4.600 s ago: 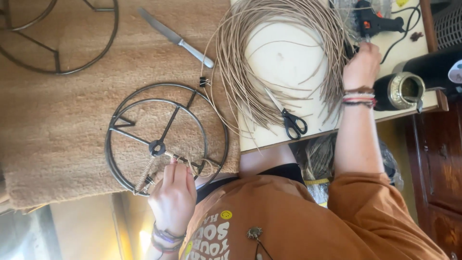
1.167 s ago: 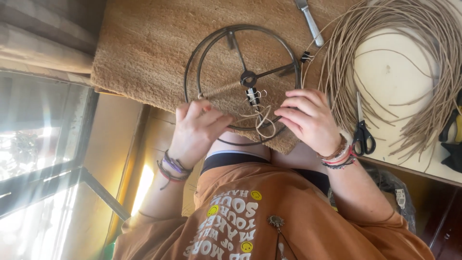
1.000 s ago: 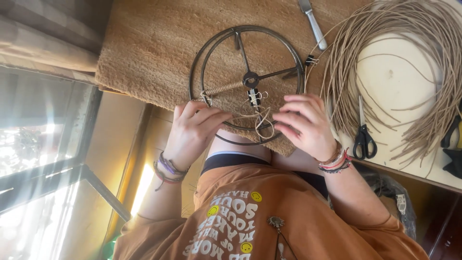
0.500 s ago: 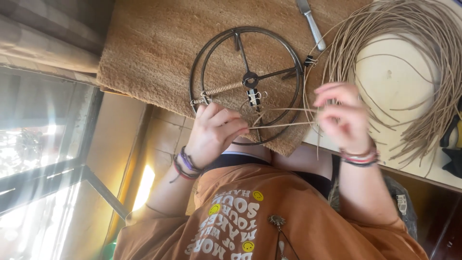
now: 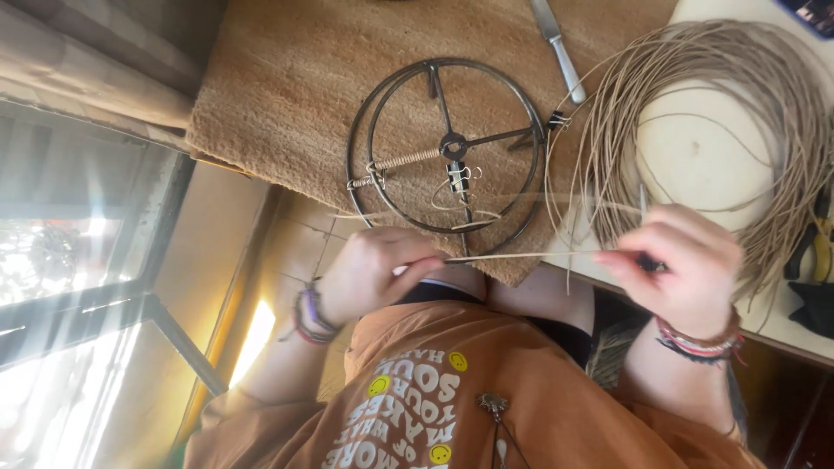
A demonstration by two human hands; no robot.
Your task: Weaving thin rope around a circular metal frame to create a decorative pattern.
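At the far left a window frame (image 5: pixel 113 321) is letting in strong light. Next to it your left hand (image 5: pixel 373 274), with bracelets at the wrist, is pinching one end of a thin tan cord strand (image 5: pixel 521 255) between thumb and fingertips, the other fingers curled in. The strand is running almost level across to your right hand and is looking tight.

Above your left hand, a round metal wire frame (image 5: pixel 445 148) with spokes and a small hub is lying on a brown fibre mat (image 5: pixel 295 78). One spoke on its left side is wrapped with pale cord, and a small binder clip (image 5: pixel 459 176) is sitting on the spoke just under the hub. The near rim of the frame is close above the strand, and I cannot tell if they are touching.

Further right, a table knife (image 5: pixel 559 48) is lying on the mat near the frame's upper right. Beside it a big coil of tan cord (image 5: pixel 764 113) is resting on a pale tabletop (image 5: pixel 695 148).

Your right hand (image 5: pixel 686 269) is pinching the other end of the strand, fingers pressed together around it, just below the coil. A second small clip (image 5: pixel 556 120) is gripping the frame's right rim.
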